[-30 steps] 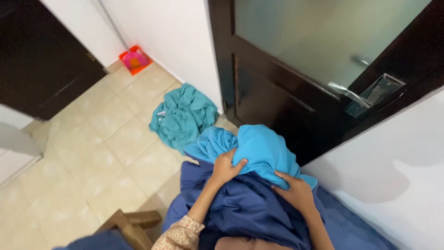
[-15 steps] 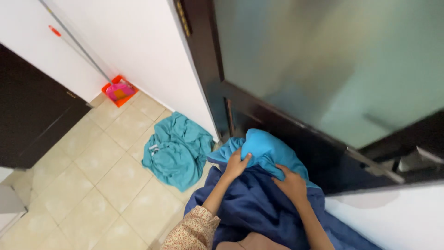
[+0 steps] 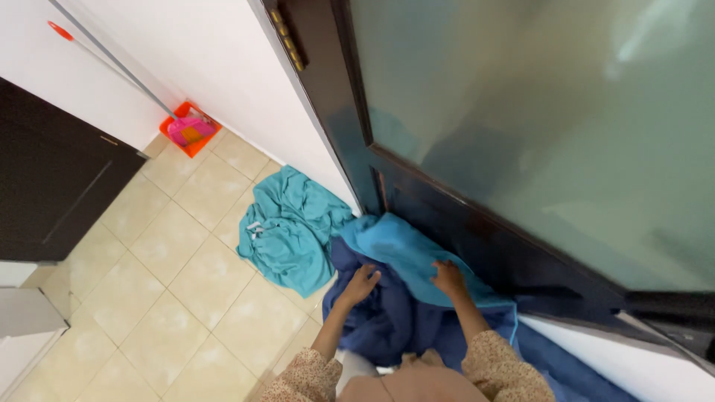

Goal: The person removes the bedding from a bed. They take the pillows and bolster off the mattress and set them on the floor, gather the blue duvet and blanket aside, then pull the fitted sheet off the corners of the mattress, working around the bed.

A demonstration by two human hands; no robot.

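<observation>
My left hand (image 3: 360, 284) rests with fingers apart on a dark blue cloth (image 3: 387, 320) heaped in front of me. My right hand (image 3: 449, 277) presses on a bright blue cloth (image 3: 402, 249) that lies over the dark blue one, right against the foot of the dark door (image 3: 447, 216). Whether either hand grips the fabric is unclear. A teal garment (image 3: 287, 227) lies crumpled on the tiled floor (image 3: 164, 298) just left of the pile, apart from both hands. My patterned sleeves show at the bottom edge.
The dark door has a frosted glass panel (image 3: 536, 119) and brass hinges (image 3: 287, 37). A mop with an orange and pink head (image 3: 190, 130) leans in the far corner by the white wall. A dark cabinet (image 3: 52, 186) stands at the left.
The view has swung left and closer to the door; the door handle is out of sight. My hands have slid forward over the blue cloths, which now lie lower and flatter against the door.
</observation>
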